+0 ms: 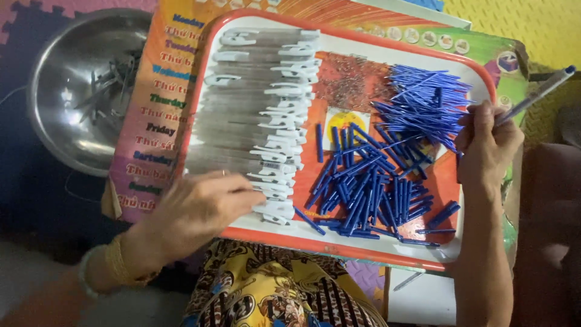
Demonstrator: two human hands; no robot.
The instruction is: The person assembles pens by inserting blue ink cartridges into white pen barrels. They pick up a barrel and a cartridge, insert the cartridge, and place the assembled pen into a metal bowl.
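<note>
Presently catalogued, as seen by the head camera:

Tray (209,91): red-rimmed, rectangular, carried on the lap over a printed cardboard chart (154,121), so that all parts are kept within reach of both hands.

Clear pen barrels (242,115): laid side by side in a close row along the tray's left part, white clips (284,139) all turned to one side; the order appears kept so that one barrel can be taken at a time.

Blue refills (423,103): thin tubes, heaped loosely at the tray's upper right.

Blue end pieces (363,188): short sticks, scattered over the middle and lower right, apart from the barrels.

Small metal parts (348,82): a glittering patch between barrels and refills; kind not to be told.

Left hand (203,209): rested on the near end of the barrel row, fingers curled and pressed together upon the lowest barrels; whether one is pinched cannot be told.

Right hand (487,145): raised at the tray's right edge, fingers closed around an assembled pen (538,91), whose capped end is pointed up and away to the right, clear of the heaps.

Steel bowl (66,91): set on the floor mat at left, well apart from the tray, a few dark pieces held in it.

Obstruction: the refill heap lies just beside the right hand.
</note>
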